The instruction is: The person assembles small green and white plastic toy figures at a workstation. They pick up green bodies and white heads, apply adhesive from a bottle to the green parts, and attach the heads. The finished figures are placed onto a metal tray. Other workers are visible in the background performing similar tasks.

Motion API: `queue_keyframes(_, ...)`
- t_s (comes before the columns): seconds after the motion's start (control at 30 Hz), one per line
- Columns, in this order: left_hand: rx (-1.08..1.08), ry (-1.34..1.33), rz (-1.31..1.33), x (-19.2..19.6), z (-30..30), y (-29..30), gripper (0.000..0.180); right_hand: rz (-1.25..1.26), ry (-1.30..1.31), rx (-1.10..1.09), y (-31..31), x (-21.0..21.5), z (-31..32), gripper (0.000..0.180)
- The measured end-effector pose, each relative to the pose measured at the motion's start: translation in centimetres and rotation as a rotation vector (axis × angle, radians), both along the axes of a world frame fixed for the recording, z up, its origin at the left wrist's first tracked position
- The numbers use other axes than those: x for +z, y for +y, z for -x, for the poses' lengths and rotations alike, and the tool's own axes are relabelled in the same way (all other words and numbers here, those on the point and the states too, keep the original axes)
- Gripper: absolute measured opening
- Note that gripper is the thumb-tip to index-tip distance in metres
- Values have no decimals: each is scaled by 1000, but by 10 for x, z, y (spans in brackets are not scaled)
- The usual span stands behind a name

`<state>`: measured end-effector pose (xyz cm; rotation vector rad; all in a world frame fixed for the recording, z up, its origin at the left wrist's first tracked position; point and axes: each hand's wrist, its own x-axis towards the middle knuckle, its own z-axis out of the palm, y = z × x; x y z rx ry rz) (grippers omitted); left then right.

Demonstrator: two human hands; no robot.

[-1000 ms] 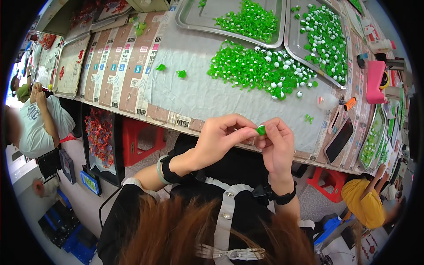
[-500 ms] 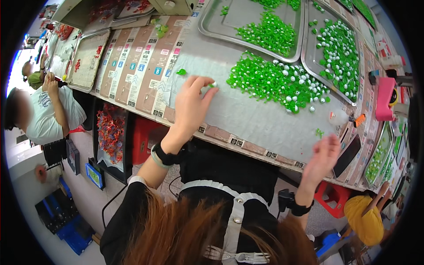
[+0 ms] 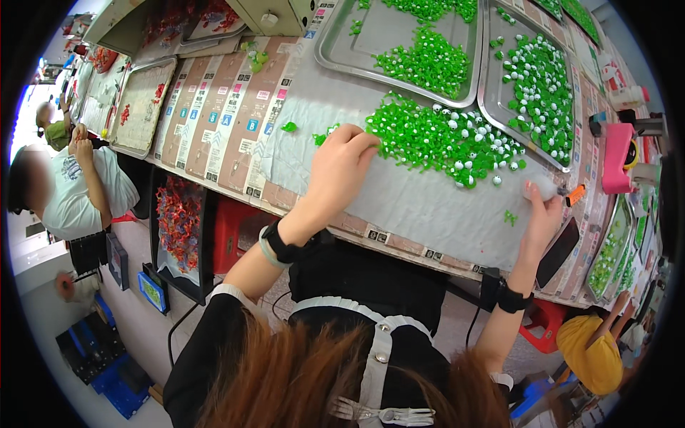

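My left hand (image 3: 341, 165) is at the left edge of a loose pile of small green plastic pieces (image 3: 407, 135) on a pale cloth sheet (image 3: 399, 207). Its thumb and fingers come together there; what they pinch, if anything, is hidden. Green pieces (image 3: 325, 134) lie just beyond its knuckles, with a single green piece (image 3: 289, 127) farther left. White balls with dark dots (image 3: 464, 133) are mixed along the pile's right side. On the right, my right hand (image 3: 544, 217) has its fingers around a small translucent bottle (image 3: 545, 187) with an orange tip, which lies on its side.
Two metal trays (image 3: 389, 80) (image 3: 524, 139) of green pieces stand beyond the pile. A dark phone (image 3: 558, 253) lies by my right wrist, and a pink tape dispenser (image 3: 618, 158) stands farther right. A co-worker in white (image 3: 93, 185) sits at left; another person wears yellow (image 3: 589, 353).
My left hand has moved right to the pile, and green pieces now lie where it was. My right hand has gone forward from the cloth's near right edge to the bottle.
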<state>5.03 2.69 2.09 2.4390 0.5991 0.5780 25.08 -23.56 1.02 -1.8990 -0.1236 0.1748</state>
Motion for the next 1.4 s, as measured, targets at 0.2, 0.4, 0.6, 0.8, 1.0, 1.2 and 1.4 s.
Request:
queue_keyframes(0.2, -36, -209, 1417, 33, 25, -22, 18, -616, 126, -25, 35, 62, 69, 40)
queue_keyframes(0.4, -110, -171, 2030, 38, 32, -42, 17, -593, 485, 356, 41, 76, 126, 47)
queue_keyframes(0.6, -40, -192, 2242, 30, 31, -47, 16, -414, 313, 258, 47, 76, 140, 36)
queue_keyframes(0.8, -7, -221, 2395, 22, 34, -48, 15, -364, 2, 276, 48, 82, 143, 44)
queue_keyframes(1.0, 6, -171, 2394, 21, 35, -47, 14, -308, -276, 284, 46, 82, 146, 48)
queue_keyframes(1.2, -11, -168, 2382, 24, 35, -46, 13, -226, -298, 314, 45, 82, 146, 47)
queue_keyframes(1.4, -21, -158, 2377, 24, 35, -47, 13, -215, -286, 328, 45, 82, 145, 46)
